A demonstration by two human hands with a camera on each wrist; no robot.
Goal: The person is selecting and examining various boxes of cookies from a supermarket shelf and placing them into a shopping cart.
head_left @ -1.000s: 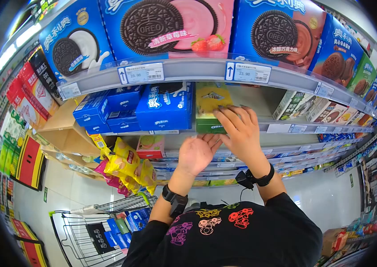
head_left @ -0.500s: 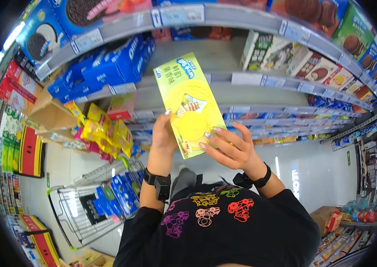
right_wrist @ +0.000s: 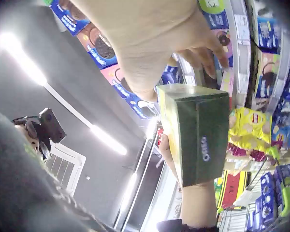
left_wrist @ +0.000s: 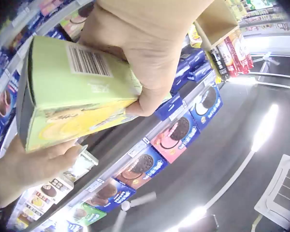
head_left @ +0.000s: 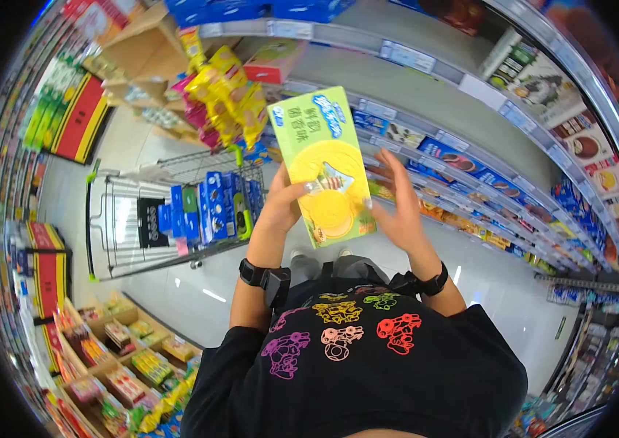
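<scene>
A green and yellow Oreo cookie box [head_left: 324,157] is up in front of the chest, its printed face toward the head camera. My left hand [head_left: 278,206] grips its left side, with the thumb across the front; the other fingers are hidden behind it. In the left wrist view, a barcode shows on the box's end [left_wrist: 63,72] beside that hand [left_wrist: 150,48]. My right hand [head_left: 402,215] is at the box's right edge, fingers spread and extended, thumb tip right by the edge. The right wrist view shows this hand [right_wrist: 150,43] over the box's dark green side [right_wrist: 203,140].
A wire shopping cart [head_left: 94,226] with several blue boxes [head_left: 214,208] stands at the left. Yellow snack bags [head_left: 229,95] hang from the shelf end beside a red and green box [head_left: 273,62]. Shelves [head_left: 397,33] of cookie boxes run along the right. A divided wooden display [head_left: 123,358] is at lower left.
The box came off the shelf into both hands and was turned face up. The view has swung left toward the cart. My right hand has loosened from the box; the left keeps hold.
</scene>
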